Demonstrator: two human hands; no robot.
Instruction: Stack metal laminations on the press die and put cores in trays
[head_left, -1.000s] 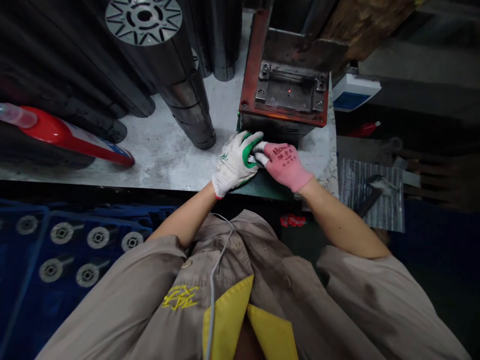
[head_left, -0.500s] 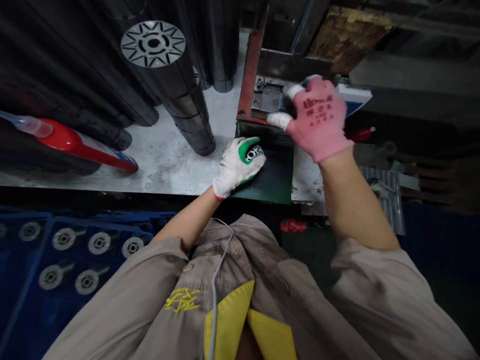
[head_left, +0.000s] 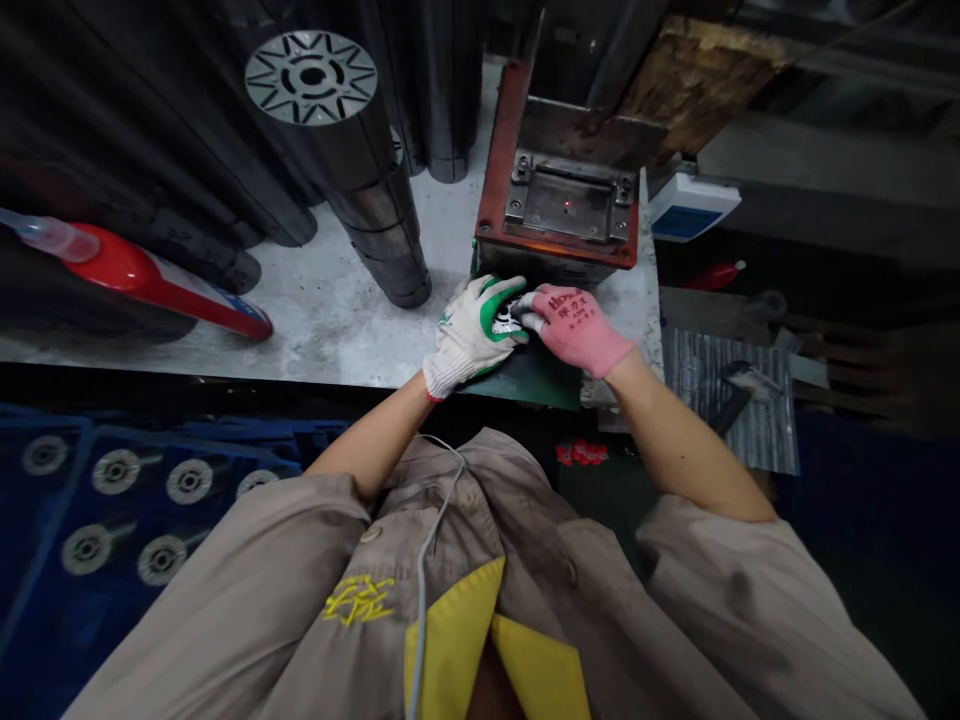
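Note:
My left hand (head_left: 474, 330), in a white glove with green coating, is wrapped around a slotted metal rotor core (head_left: 505, 320). Its patterned end face shows between thumb and fingers, while the body is mostly covered by the hand. My right hand (head_left: 574, 325), in a pink glove with pale fingertips, has its fingers closed together at the right edge of that face. Whatever those fingertips pinch is too small to make out. Both hands are over a dark green mat (head_left: 551, 375), just in front of a metal fixture (head_left: 568, 203) on a red-orange base plate (head_left: 495, 180).
A stack of rotor cores (head_left: 360, 190) stands left on the bench (head_left: 322, 320), with more dark stacks behind. A red bottle (head_left: 150, 270) is at far left. Blue trays (head_left: 45, 520) of cores are lower left. A white-and-blue display box (head_left: 694, 207) sits right of the fixture.
My right hand has come down and left from the fixture to the rotor core, uncovering the fixture and a small red light on it. My left hand has stayed nearly in place, holding the core.

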